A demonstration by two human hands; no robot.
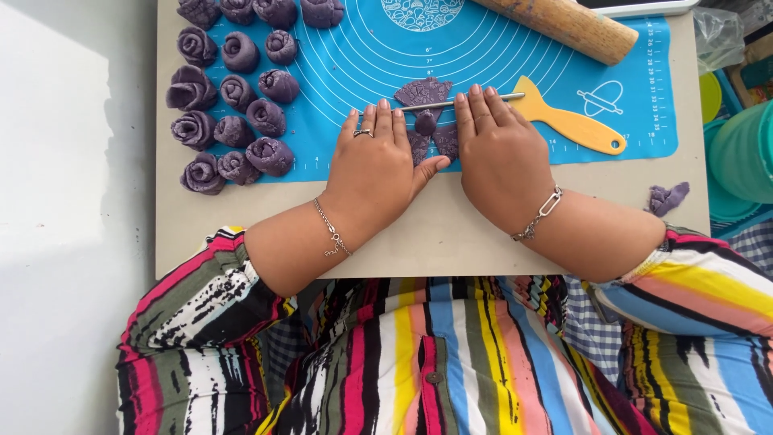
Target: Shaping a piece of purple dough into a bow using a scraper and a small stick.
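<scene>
1. Hands first: the left hand (pixel 377 165) lies flat and open, palm down, fingers together, fingertips on a thin metal rod (pixel 451 103). The right hand (pixel 499 149) does the same on the other side, open and pressing, not gripping anything.
2. Rod sits crosswise over a few small purple dough pieces (pixel 425 121) on the blue silicone mat (pixel 362 56), right between the two hands, near the mat's front edge.
3. Looks like a pressing or rolling move with the rod. To do it well, both palms probably want even weight so the rod stays level and the dough pieces don't skid sideways. Keeping the fingertips on the rod's ends rather than over the dough seems the safer bet.
4. Off to the left, a bunch of finished dough roses (pixel 233 89) sits in rows, partly on the mat, partly on the board.
5. Yellow plastic scraper (pixel 568 121) lies just beside the right hand, and a wooden rolling pin (pixel 564 28) rests at the top of the mat, well apart from the hands.
6. A stray dough scrap (pixel 668 197) sits on the beige board (pixel 451 234) at the right.
7. Board rests over the person's lap, pale floor to the left, green and teal plastic tubs (pixel 741 153) on the right.
</scene>
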